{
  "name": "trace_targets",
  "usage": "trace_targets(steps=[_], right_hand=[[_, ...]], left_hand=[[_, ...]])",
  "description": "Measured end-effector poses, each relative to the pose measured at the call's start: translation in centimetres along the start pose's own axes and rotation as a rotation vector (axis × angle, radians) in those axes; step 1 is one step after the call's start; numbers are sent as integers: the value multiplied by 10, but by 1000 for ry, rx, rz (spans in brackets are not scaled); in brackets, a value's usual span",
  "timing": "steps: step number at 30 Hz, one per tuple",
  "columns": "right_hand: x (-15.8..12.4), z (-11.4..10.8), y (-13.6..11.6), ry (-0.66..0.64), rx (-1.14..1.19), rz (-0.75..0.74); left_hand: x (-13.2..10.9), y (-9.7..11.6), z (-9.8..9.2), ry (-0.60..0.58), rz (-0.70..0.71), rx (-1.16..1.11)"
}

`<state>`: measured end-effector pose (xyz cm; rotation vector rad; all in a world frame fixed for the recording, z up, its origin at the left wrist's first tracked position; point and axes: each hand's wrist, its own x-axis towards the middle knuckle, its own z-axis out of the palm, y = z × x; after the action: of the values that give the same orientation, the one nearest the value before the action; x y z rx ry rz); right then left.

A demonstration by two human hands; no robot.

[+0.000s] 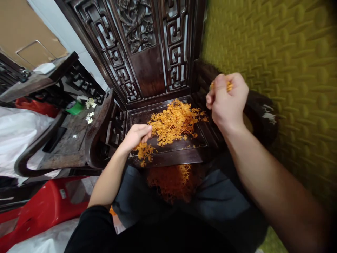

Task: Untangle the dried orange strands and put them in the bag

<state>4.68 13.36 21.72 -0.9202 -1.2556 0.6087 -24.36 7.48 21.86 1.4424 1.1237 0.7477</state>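
My left hand [137, 136] is closed in a pinch at the left front of a dark wooden chair seat [171, 159]. From its fingers hangs a small orange branching sprig [144, 151]. A loose pile of similar orange sprigs [175, 123], thin-stemmed and tangled, covers the middle of the seat, just right of that hand. Raised above the right armrest, my right hand [229, 100] is a fist with orange bits [229, 85] showing between thumb and fingers. What these sprigs are made of I cannot tell.
More orange sprigs [171, 181] lie in shadow between my legs. A carved chair back [149, 70] rises behind the seat, and a yellow-green textured wall [276, 70] stands at right. On the left are another wooden chair [65, 151], white flowers [90, 103] and a red plastic stool [50, 203].
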Motion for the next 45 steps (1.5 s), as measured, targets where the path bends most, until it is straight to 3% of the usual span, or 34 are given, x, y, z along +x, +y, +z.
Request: trace_targets(steps=[3, 6, 9, 11, 13, 16, 19, 24, 28, 31, 34, 37, 39, 42, 45], right_hand=[[-6, 3, 0, -58, 51, 110], [-34, 27, -9, -357, -49, 130], [-61, 52, -16, -552, -210, 114], [-70, 62, -14, -609, -289, 103], [-73, 67, -10, -587, -304, 89], [-69, 67, -6, -437, -260, 129], [-65, 67, -5, -373, -194, 182], [-71, 69, -7, -628, -70, 205], [-70, 67, -10, -638, -140, 205], [-63, 62, -10, -650, -201, 184], [-57, 54, -10, -720, -267, 3], [-56, 47, -13, -904, -435, -239], [-57, 46, -17, -970, -520, -263], [-52, 47, -17, -895, -564, -206], [-30, 37, -3, -697, -593, -243]], left_hand=[[14, -8, 3, 187, 38, -398], [22, -6, 7, 272, 53, -673], [22, 1, 14, 270, 60, -745], [20, 3, 19, 252, 64, -695], [18, 3, 25, 261, 86, -593], [15, -1, 30, 306, 131, -438], [14, -4, 32, 271, 124, -363], [13, -5, 34, 261, 144, -363], [10, -2, 32, 296, 122, -357], [7, -2, 29, 228, 98, -301], [4, -3, 26, 133, 55, -142], [3, -4, 25, 97, 22, -10], [4, -3, 25, 63, 12, 11], [3, 2, 23, 29, 15, -16], [0, 6, 17, 3, -4, -75]])
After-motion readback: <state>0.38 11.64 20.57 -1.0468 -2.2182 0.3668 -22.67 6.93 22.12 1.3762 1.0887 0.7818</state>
